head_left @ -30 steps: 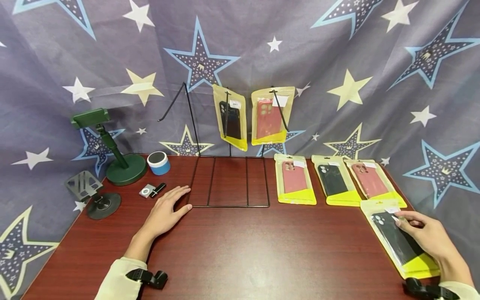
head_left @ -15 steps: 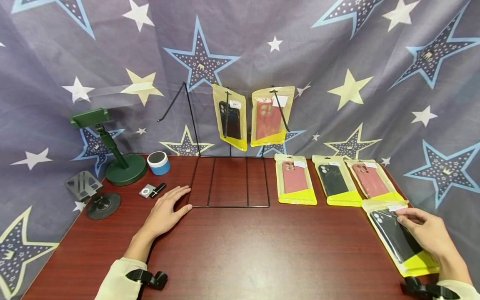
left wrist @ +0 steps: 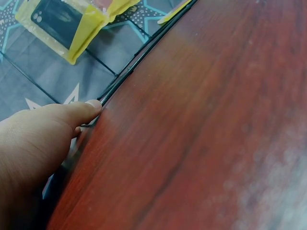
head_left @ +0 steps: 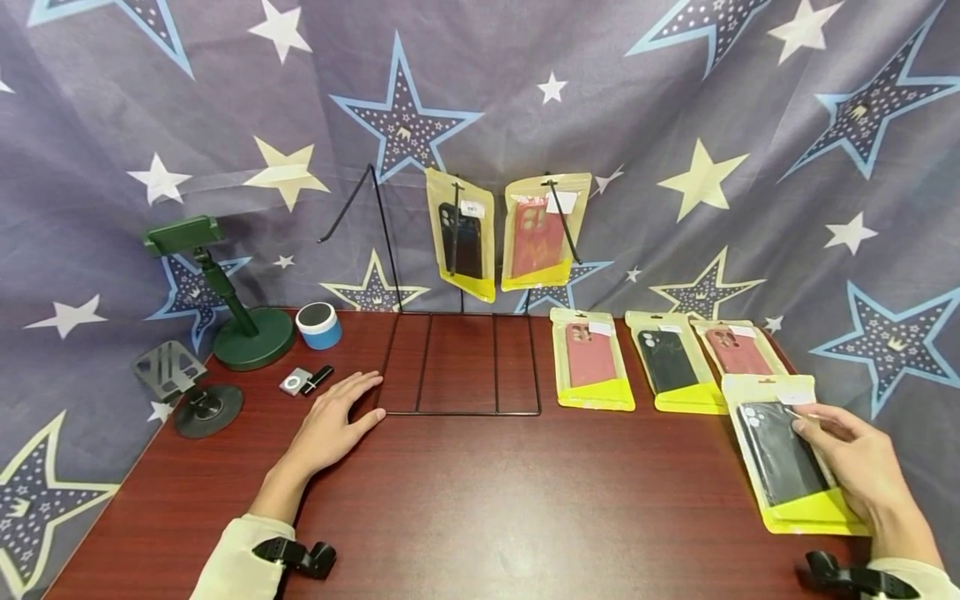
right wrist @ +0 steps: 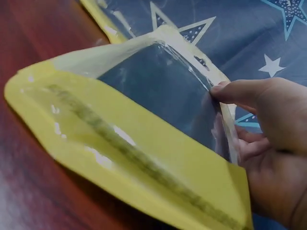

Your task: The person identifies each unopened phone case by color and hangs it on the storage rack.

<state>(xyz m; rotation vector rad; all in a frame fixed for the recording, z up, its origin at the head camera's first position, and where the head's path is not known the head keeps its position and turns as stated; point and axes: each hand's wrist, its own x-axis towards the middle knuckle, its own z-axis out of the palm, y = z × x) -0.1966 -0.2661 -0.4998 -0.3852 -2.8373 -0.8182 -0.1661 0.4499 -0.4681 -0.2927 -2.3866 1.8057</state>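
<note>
One dark phone-case packet (head_left: pixel 783 454) is pinched by its side in the grip of the right hand (head_left: pixel 858 458), near the surface's (head_left: pixel 600 508) right edge, apparently so its top slot (right wrist: pixel 200 61) is left uncovered. Three packets (head_left: pixel 671 358) are laid toward the back right corner. Two hung packets (head_left: pixel 461 242) are borne by a three-hook rack (head_left: pixel 457 413), seemingly steadied by the left hand (head_left: pixel 327 432), its fingers outstretched.

The background is filled by a greyish-violet cloth (head_left: pixel 615 117), hung in soft folds and printed with large dotted stars (head_left: pixel 405 125), outlined in blue or cream, and with smaller plain stars (head_left: pixel 703 179) in white and pale yellow. Below it, a reddish-brown, wood-grained tabletop (head_left: pixel 637 475) is seen, its near part brightened by a pale glare (head_left: pixel 532 525).
</note>
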